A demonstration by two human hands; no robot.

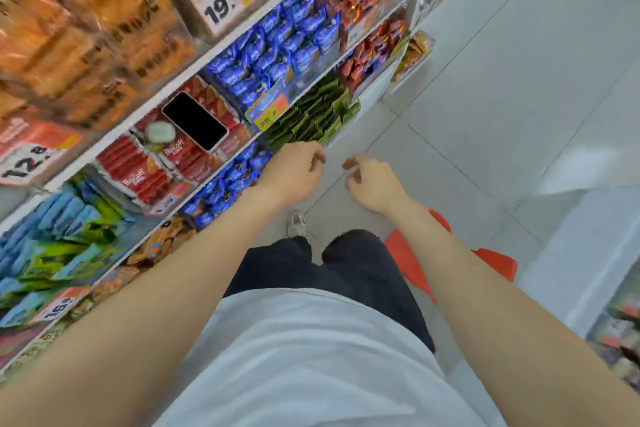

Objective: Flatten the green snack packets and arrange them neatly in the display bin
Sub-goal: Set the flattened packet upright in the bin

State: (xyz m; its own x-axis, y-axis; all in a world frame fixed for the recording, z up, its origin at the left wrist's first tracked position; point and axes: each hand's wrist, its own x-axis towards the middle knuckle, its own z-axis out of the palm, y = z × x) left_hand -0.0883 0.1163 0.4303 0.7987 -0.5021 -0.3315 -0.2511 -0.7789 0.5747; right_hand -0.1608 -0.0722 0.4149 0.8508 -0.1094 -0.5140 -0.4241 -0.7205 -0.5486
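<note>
The green packets point(313, 114) stand on edge in crowded, uneven rows on a low level of the shelving point(207, 57), at the end nearest the aisle. A yellow-and-orange price tag point(266, 111) hangs just beside their left end. The view is blurred, so we cannot make out a bin wall around them.

The left hand point(294, 173) hovers just in front of the near end of the rows. Its back faces us, its fingers are loosely curled, and it holds nothing. We cannot tell whether its knuckles touch the packets. The right hand point(372, 184) hangs beside it over the floor point(485, 97), apart from the shelving. Its fingers are also loosely curled and empty, with the thumb close to the forefinger. A gap separates the two hands.

Blue packets point(277, 45) fill the level above the green ones, and more blue ones point(225, 187) lie under the left wrist. Farther left, a dark phone point(195, 121) lies face up on red biscuit packs point(145, 170), with a small pale case point(160, 133) touching its corner.

Below us are a white shirt, dark trousers and one shoe point(297, 224) — and an orange plastic thing point(498, 263) sits on the floor behind the right forearm.
</note>
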